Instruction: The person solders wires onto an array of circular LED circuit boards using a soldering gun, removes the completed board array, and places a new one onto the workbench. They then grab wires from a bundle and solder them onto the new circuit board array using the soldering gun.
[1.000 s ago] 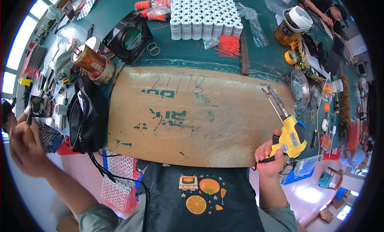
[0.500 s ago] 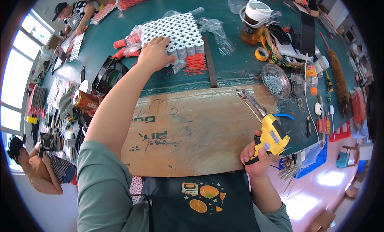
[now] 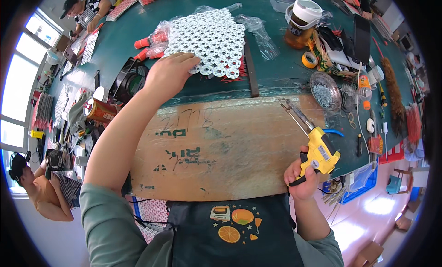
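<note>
My left hand (image 3: 169,73) reaches far across the table and rests on the near left edge of a block of white spools (image 3: 207,37) standing packed together on clear plastic. Its fingers curl over the nearest spools; whether it grips one I cannot tell. My right hand (image 3: 301,175) is closed around the handle of a yellow soldering gun (image 3: 317,149), whose metal tip points up and left over a worn brown wooden board (image 3: 221,147) lying in front of me.
The green table (image 3: 271,78) holds a black fan (image 3: 129,78), a copper-coloured can (image 3: 99,111), a jar with a white lid (image 3: 301,20), yellow tape (image 3: 309,60), a dish of small metal parts (image 3: 324,92) and tools at right. Other people sit at far left (image 3: 41,193) and top left (image 3: 85,11).
The view has tilted and come closer. My left hand has settled on the near edge of the spool block. The right hand still holds the soldering gun by the board's right end.
</note>
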`<action>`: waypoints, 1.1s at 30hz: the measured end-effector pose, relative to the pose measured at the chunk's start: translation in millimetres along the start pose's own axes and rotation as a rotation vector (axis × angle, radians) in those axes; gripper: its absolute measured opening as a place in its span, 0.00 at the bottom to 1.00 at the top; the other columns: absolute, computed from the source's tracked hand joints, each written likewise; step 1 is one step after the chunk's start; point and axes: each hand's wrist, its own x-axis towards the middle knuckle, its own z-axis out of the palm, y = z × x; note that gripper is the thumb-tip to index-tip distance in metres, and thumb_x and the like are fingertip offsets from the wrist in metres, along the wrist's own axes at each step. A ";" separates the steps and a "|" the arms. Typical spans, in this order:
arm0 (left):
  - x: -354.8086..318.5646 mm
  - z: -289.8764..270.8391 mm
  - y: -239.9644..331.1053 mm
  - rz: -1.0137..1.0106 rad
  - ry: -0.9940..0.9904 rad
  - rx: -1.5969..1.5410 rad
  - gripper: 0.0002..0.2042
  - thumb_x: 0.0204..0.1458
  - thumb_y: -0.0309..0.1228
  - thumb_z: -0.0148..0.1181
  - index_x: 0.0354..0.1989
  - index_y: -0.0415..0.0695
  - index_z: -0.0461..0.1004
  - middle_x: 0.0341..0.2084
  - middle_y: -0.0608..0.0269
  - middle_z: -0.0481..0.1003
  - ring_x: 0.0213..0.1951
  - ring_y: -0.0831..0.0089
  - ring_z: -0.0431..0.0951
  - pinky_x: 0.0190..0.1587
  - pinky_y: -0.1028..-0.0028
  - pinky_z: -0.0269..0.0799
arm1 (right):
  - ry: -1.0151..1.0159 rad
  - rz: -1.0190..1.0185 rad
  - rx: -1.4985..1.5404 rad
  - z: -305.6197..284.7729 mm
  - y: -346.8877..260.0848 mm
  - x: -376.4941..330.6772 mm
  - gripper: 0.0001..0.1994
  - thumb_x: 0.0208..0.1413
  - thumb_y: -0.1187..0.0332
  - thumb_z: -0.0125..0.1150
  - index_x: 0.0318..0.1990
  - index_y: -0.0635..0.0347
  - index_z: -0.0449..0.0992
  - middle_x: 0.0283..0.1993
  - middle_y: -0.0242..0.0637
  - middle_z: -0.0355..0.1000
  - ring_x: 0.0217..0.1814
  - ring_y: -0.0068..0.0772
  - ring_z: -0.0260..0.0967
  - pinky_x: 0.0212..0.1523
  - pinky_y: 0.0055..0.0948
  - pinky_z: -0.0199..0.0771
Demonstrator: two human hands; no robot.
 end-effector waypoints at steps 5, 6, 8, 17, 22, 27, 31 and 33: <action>14.1 9.8 -10.5 -0.076 0.052 -0.002 0.15 0.51 0.29 0.60 0.49 0.51 0.78 0.48 0.66 0.79 0.49 0.62 0.79 0.48 0.65 0.76 | 0.033 -0.023 0.006 0.1 0.8 -0.5 0.33 0.56 0.54 0.63 0.63 0.62 0.61 0.25 0.30 0.63 0.21 0.26 0.62 0.21 0.28 0.66; 15.9 6.2 -11.3 -0.053 0.059 -0.020 0.14 0.53 0.31 0.59 0.49 0.51 0.79 0.47 0.66 0.80 0.48 0.62 0.79 0.48 0.64 0.76 | 0.038 -0.018 -0.003 0.1 0.5 -1.0 0.33 0.56 0.54 0.63 0.63 0.62 0.61 0.25 0.30 0.63 0.21 0.26 0.62 0.21 0.28 0.66; 16.7 -8.4 -10.0 -0.040 0.070 -0.041 0.15 0.53 0.28 0.60 0.50 0.51 0.78 0.49 0.65 0.79 0.50 0.62 0.78 0.51 0.65 0.75 | 0.027 -0.028 -0.005 -0.3 0.5 -0.9 0.32 0.57 0.54 0.63 0.63 0.62 0.61 0.25 0.30 0.63 0.21 0.26 0.62 0.22 0.28 0.66; -34.1 -94.9 26.4 0.244 0.305 -0.121 0.16 0.47 0.20 0.61 0.44 0.50 0.82 0.48 0.61 0.80 0.55 0.57 0.76 0.58 0.61 0.72 | 0.088 -0.100 0.047 -2.4 -2.4 -3.1 0.32 0.57 0.51 0.61 0.63 0.60 0.60 0.25 0.29 0.62 0.20 0.25 0.60 0.21 0.28 0.65; -90.1 -54.4 49.2 0.383 0.075 -0.366 0.17 0.42 0.25 0.62 0.44 0.50 0.83 0.55 0.54 0.75 0.61 0.48 0.71 0.63 0.51 0.66 | 0.213 -0.208 0.001 -9.1 -16.8 3.9 0.33 0.61 0.48 0.57 0.65 0.58 0.57 0.24 0.27 0.61 0.20 0.22 0.59 0.21 0.25 0.64; -139.5 -10.1 65.4 0.319 -0.028 -0.115 0.19 0.45 0.28 0.59 0.48 0.51 0.80 0.52 0.56 0.76 0.57 0.52 0.74 0.62 0.50 0.66 | 0.155 -0.193 0.005 -10.3 -16.8 9.3 0.32 0.61 0.51 0.58 0.65 0.60 0.57 0.25 0.28 0.62 0.21 0.23 0.61 0.21 0.26 0.64; -168.5 -5.6 83.0 0.213 -0.174 -0.114 0.25 0.42 0.30 0.58 0.54 0.51 0.76 0.53 0.59 0.75 0.60 0.56 0.71 0.65 0.53 0.64 | 0.135 -0.172 -0.047 -5.4 -12.4 6.8 0.31 0.59 0.54 0.61 0.63 0.63 0.61 0.25 0.30 0.63 0.21 0.23 0.62 0.20 0.27 0.65; -172.9 -5.7 88.7 0.261 -0.190 -0.138 0.25 0.46 0.34 0.61 0.57 0.51 0.75 0.57 0.60 0.73 0.62 0.56 0.69 0.66 0.53 0.61 | 0.073 -0.127 -0.052 -1.9 -11.2 7.0 0.32 0.58 0.54 0.62 0.63 0.63 0.61 0.25 0.30 0.63 0.21 0.24 0.62 0.20 0.27 0.66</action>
